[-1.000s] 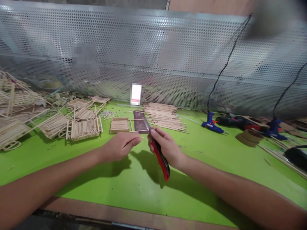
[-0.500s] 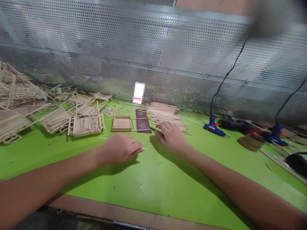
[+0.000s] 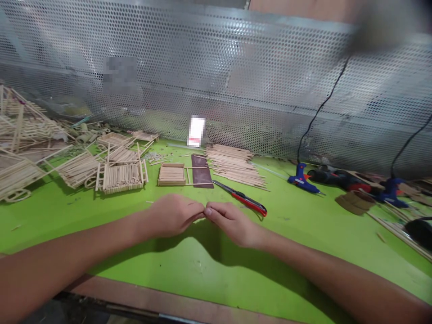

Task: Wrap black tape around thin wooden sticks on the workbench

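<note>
My left hand (image 3: 175, 215) is closed around a thin wooden stick (image 3: 149, 202), whose pale end pokes out behind the knuckles. My right hand (image 3: 232, 222) meets it fingertip to fingertip, thumb and forefinger pinched at the stick's other end, which the fingers cover. Just beyond the right hand, a red and black utility knife (image 3: 248, 202) lies on the green tabletop with its blade out. Farther back are a small stick-built cart (image 3: 172, 174) with two long side rails, a dark brown sheet (image 3: 201, 171) under those rails, and a pile of thin sticks (image 3: 236, 164).
Several finished stick carts (image 3: 123, 177) and a tangle of stick frames (image 3: 20, 121) crowd the left. To the right stand a blue glue gun (image 3: 303, 180) with its cord, a second blue glue gun (image 3: 391, 193) and a brown tape roll (image 3: 354, 201). A perforated metal screen (image 3: 202, 67) closes the back.
My right hand has let go of the utility knife, which now lies on the table, and has come down to meet my left hand at the stick's end. The left hand stays nearly in place.
</note>
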`<state>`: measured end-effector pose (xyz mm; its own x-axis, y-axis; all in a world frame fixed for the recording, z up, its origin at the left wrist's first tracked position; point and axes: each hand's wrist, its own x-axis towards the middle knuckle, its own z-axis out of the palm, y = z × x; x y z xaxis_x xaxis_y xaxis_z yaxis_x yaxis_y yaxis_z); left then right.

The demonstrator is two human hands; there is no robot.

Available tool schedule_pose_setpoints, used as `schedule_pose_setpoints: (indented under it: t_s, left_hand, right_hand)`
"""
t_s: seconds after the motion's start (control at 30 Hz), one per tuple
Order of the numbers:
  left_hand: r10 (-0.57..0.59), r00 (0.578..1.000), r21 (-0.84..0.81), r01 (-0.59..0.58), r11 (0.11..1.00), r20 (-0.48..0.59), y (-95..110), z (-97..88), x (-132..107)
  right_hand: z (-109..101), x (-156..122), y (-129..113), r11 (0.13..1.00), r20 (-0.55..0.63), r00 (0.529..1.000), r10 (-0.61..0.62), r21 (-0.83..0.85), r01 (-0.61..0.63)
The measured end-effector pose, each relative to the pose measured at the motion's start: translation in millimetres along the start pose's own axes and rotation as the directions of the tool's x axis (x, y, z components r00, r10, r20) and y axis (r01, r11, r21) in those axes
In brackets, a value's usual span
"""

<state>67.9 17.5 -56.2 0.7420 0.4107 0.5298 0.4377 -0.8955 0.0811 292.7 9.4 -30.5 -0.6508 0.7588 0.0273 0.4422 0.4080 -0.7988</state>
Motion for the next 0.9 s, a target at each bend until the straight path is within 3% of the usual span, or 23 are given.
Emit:
schedule_pose_setpoints:
  t_s: [0.23,0.47,0.6,0.7,0.9]
  left_hand:
    - [-0.025,1.0,-0.148,0.026,0.989,0.009,3,-5.5,3]
    - [-0.066,0.997,-0.235,0.076,0.969,0.047,3,-10.0,3]
    - [-0.048,0.996,-0.212,0.062,0.975,0.07,3,-12.0,3]
    - [-0.002,0.998,-0.179,0.015,0.984,0.07,0,-11.3,3]
    - [0.126,0.988,-0.045,-0.122,0.992,0.089,-4,-10.7,3]
  right_hand:
    - [6,-7,-3,0.957,0.008,1.0,-0.015,0.289,0.012]
    - [2,-9,-11,0.904,0.013,0.996,-0.087,0.422,0.073]
    - [-4,-7,-2,0.868,-0.035,0.997,-0.07,0.49,0.078]
    - [-8,-1,12,0.863,-0.084,0.996,-0.027,0.501,0.066]
    - [-9,9,27,0.932,-0.086,0.991,0.098,0.356,-0.062]
